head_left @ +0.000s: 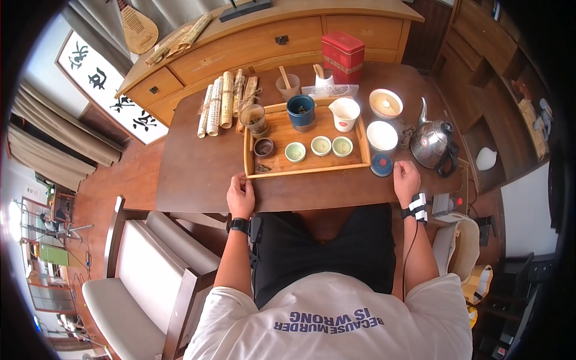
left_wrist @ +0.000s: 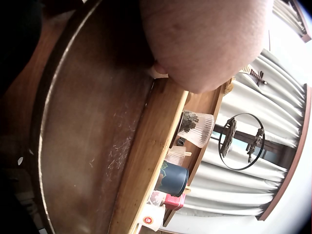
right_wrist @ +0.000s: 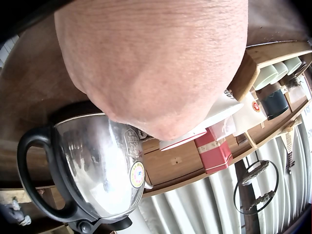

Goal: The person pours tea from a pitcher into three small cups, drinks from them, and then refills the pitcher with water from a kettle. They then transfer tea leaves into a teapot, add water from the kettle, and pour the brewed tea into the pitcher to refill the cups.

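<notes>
In the head view, my left hand [head_left: 241,195] rests at the table edge by the front left corner of the wooden tray [head_left: 312,171]. Loosely curled beside a blue lid [head_left: 381,164] is my right hand [head_left: 407,180], with nothing in it. Three pale green teacups [head_left: 295,152], a small dark cup [head_left: 263,147], a ribbed glass of tea leaves [head_left: 256,122], a dark blue cup [head_left: 300,113] and a white pitcher [head_left: 345,114] stand on the tray. The right wrist view has the steel kettle [right_wrist: 105,165] close to that hand. Both wrist views hide the fingers largely behind the hand.
Two white bowls [head_left: 382,136] stand right of the tray. Behind it are a red tin [head_left: 344,57], a glass with a wooden tool [head_left: 288,87] and rolled bamboo scrolls [head_left: 227,99]. A padded chair [head_left: 150,258] is at the left, a wooden cabinet [head_left: 252,51] beyond the table.
</notes>
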Motion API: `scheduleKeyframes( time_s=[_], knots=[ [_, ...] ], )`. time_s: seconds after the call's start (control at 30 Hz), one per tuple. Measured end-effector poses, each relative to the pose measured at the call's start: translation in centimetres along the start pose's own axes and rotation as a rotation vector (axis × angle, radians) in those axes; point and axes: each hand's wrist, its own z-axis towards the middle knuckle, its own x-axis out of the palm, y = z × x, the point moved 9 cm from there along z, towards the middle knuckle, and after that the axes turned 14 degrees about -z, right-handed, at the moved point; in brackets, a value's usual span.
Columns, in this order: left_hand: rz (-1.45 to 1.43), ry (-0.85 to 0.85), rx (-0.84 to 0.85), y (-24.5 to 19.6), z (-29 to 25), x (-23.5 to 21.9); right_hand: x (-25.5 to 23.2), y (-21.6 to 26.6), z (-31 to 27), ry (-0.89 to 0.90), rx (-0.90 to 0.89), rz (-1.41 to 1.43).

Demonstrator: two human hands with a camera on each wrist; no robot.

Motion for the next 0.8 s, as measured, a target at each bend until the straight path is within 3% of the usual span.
scheduleKeyframes(
  time_s=[0.8],
  knots=[
    [0.003, -0.006, 0.012, 0.52, 0.03, 0.05, 0.17, -0.32, -0.07, -0.003, 0.002, -0.004]
  ],
)
